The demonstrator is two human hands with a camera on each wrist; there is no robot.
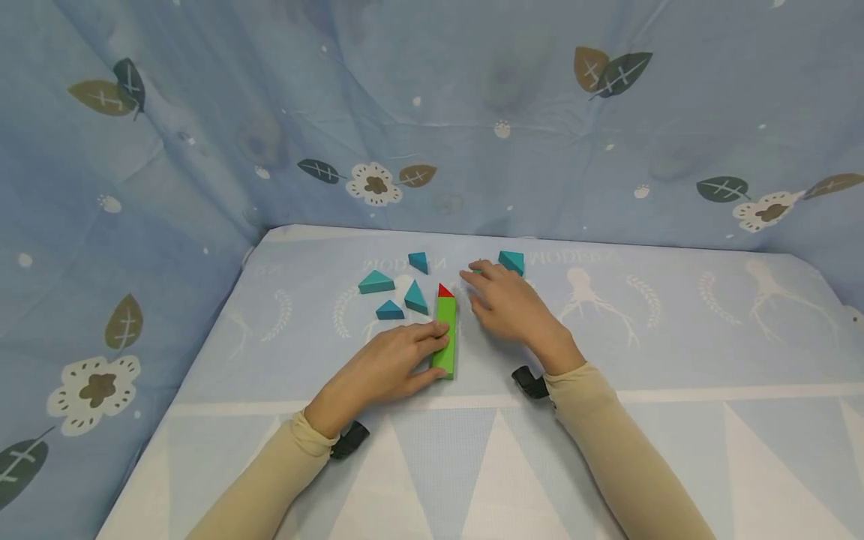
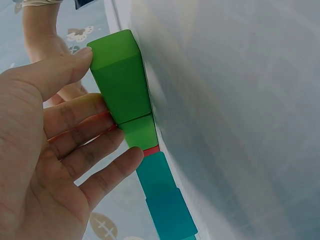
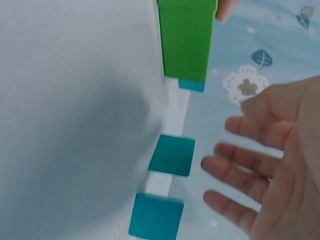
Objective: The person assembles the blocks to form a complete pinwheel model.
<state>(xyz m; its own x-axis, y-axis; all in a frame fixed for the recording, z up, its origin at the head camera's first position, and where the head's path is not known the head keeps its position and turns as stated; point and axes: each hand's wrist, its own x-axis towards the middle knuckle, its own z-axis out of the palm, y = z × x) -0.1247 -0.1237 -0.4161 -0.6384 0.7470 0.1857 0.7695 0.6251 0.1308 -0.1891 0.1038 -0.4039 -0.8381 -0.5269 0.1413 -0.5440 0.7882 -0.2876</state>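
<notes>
Two green blocks (image 2: 120,80) lie end to end in a row, with a small red triangular block (image 1: 445,291) at the far end. My left hand (image 1: 398,360) touches their left side, fingers fairly straight and the thumb at the near end. To the right of the row, my right hand (image 1: 509,307) hovers low with its fingers spread, holding nothing. Just beyond its fingers lies a teal triangular block (image 1: 512,262). A second teal block (image 3: 172,155) shows beside this hand in the right wrist view, mostly hidden by the fingers from the head.
Left of the row lie several teal and blue triangular blocks, among them a teal one (image 1: 376,282) and a darker blue one (image 1: 390,310). A patterned cloth covers the table (image 1: 675,352). Behind it hangs a blue curtain (image 1: 472,150) with leaves and flowers.
</notes>
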